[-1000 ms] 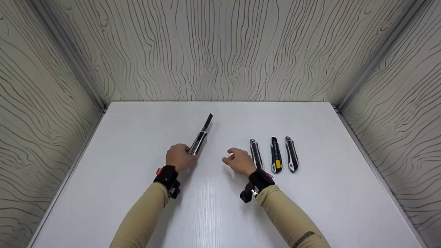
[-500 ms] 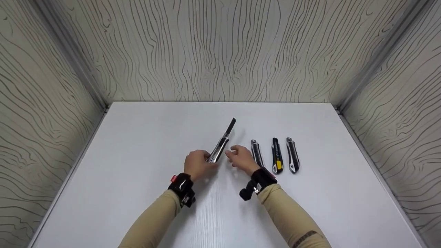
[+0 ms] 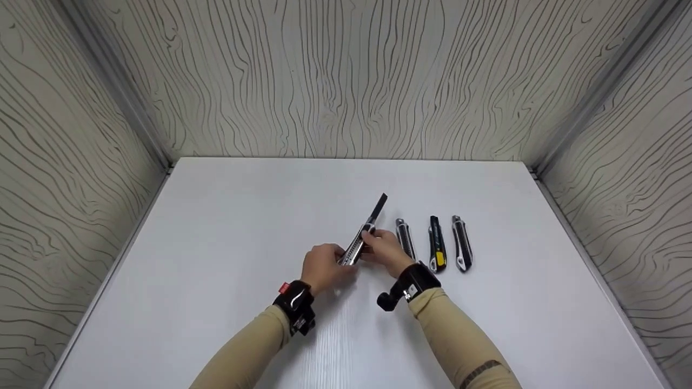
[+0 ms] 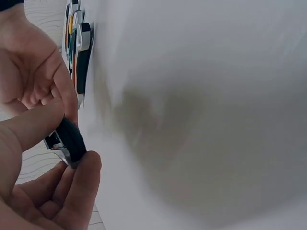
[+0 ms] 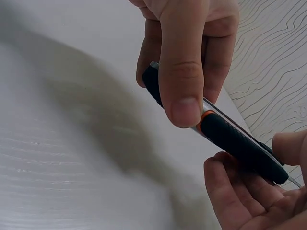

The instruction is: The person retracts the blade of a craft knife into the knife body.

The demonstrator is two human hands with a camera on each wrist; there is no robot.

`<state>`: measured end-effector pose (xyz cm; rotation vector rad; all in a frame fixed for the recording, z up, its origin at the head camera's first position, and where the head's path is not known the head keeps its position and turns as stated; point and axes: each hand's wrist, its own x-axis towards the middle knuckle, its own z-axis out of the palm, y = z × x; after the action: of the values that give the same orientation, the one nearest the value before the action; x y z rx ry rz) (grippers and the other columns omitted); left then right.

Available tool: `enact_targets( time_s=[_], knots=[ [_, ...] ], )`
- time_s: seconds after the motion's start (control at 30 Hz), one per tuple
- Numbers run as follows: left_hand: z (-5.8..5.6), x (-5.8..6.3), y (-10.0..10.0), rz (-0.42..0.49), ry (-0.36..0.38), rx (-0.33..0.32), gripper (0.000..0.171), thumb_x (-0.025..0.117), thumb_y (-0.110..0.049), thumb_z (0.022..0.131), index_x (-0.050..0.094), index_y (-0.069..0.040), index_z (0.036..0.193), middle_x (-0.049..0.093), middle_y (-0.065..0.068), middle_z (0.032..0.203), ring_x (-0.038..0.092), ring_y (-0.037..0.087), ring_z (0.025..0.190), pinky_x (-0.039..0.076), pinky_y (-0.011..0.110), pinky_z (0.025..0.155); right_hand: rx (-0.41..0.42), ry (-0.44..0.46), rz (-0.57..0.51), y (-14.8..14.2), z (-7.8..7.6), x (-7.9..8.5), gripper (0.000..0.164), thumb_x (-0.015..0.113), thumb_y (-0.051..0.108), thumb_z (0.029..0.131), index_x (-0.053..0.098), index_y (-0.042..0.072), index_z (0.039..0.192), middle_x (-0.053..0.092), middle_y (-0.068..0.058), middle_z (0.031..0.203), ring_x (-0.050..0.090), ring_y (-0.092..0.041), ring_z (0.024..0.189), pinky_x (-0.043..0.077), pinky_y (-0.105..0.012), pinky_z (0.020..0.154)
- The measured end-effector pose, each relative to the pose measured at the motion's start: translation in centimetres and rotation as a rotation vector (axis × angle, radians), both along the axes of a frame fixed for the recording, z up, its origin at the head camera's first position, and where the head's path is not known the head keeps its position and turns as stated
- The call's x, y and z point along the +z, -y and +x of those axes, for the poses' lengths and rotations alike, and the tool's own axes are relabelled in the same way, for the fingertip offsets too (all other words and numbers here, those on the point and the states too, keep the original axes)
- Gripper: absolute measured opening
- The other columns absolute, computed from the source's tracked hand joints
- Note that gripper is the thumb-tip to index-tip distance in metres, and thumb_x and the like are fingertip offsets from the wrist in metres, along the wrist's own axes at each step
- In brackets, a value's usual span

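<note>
A utility knife [image 3: 354, 249] with a silver and black handle is held tilted above the table, its dark blade [image 3: 379, 207] extended toward the back. My left hand [image 3: 324, 267] pinches the rear end of the handle between thumb and fingers, seen closely in the left wrist view at the knife's butt [image 4: 71, 139]. Near the blade end, my right hand [image 3: 388, 249] has its thumb on the handle's upper side and curled fingers underneath. In the right wrist view that thumb presses by the slider on the dark handle [image 5: 240, 146]; most of the blade is outside that view.
Three more utility knives lie side by side on the white table [image 3: 243, 205] to the right: a silver-black one [image 3: 404, 237] partly behind my right hand, one with a yellow slider [image 3: 437, 246], and another silver-black one [image 3: 462, 243]. Wood-patterned walls [image 3: 346, 81] enclose the table.
My left hand has carried the knife rightward and slightly toward me. My right hand, apart from it before, now holds the handle's front part. The knives on the table stay put.
</note>
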<state>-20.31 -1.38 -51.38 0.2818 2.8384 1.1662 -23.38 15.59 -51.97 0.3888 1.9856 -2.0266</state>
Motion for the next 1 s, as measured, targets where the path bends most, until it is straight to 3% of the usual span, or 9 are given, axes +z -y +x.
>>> enact_targets(
  time_s=[0.1, 0.5, 0.63, 0.8, 1.0],
  knots=[
    [0.2, -0.1, -0.3, -0.005, -0.015, -0.006, 0.029, 0.081, -0.029, 0.071, 0.075, -0.009, 0.09, 0.068, -0.002, 0.075, 0.053, 0.014, 0.067, 0.041, 0.028, 0.061, -0.023, 0.004, 0.014, 0.1, 0.0, -0.1, 0.031, 0.053, 0.014, 0.1, 0.052, -0.009, 0.121, 0.063, -0.015, 0.102, 0.067, -0.019, 0.081, 0.06, -0.035, 0.082],
    [0.9, -0.3, -0.9, 0.008, 0.105, -0.022, 0.039, 0.082, -0.035, 0.07, 0.064, -0.008, 0.093, 0.061, -0.001, 0.08, 0.052, 0.015, 0.071, 0.039, 0.027, 0.061, 0.006, 0.012, 0.036, 0.1, 0.3, 0.2, 0.032, 0.052, 0.015, 0.1, 0.053, -0.009, 0.121, 0.063, -0.014, 0.1, 0.064, -0.018, 0.082, 0.059, -0.033, 0.077],
    [1.1, -0.2, -0.7, 0.135, 0.205, -0.083, 0.042, 0.08, -0.036, 0.075, 0.061, -0.007, 0.098, 0.063, 0.003, 0.088, 0.053, 0.015, 0.075, 0.04, 0.026, 0.062, 0.012, 0.001, 0.047, 0.0, 0.3, 0.2, 0.031, 0.05, 0.014, 0.1, 0.055, -0.008, 0.122, 0.066, -0.013, 0.099, 0.064, -0.017, 0.081, 0.059, -0.033, 0.077],
    [1.2, -0.2, -0.5, 0.359, 0.363, -0.123, 0.034, 0.066, -0.029, 0.091, 0.061, -0.001, 0.108, 0.067, 0.01, 0.095, 0.063, 0.02, 0.08, 0.055, 0.032, 0.068, -0.001, -0.005, 0.072, -0.2, 0.1, -0.3, 0.028, 0.05, 0.013, 0.1, 0.058, -0.006, 0.119, 0.07, -0.014, 0.099, 0.065, -0.017, 0.079, 0.058, -0.032, 0.075],
    [1.2, -1.1, -0.6, 0.455, 0.453, -0.123, 0.029, 0.045, -0.016, 0.101, 0.064, 0.005, 0.11, 0.064, 0.009, 0.087, 0.061, 0.018, 0.076, 0.057, 0.033, 0.069, 0.005, -0.003, 0.068, -0.3, 0.1, -0.4, 0.03, 0.051, 0.013, 0.1, 0.057, -0.005, 0.123, 0.071, -0.016, 0.105, 0.065, -0.016, 0.081, 0.057, -0.029, 0.074]
  ],
)
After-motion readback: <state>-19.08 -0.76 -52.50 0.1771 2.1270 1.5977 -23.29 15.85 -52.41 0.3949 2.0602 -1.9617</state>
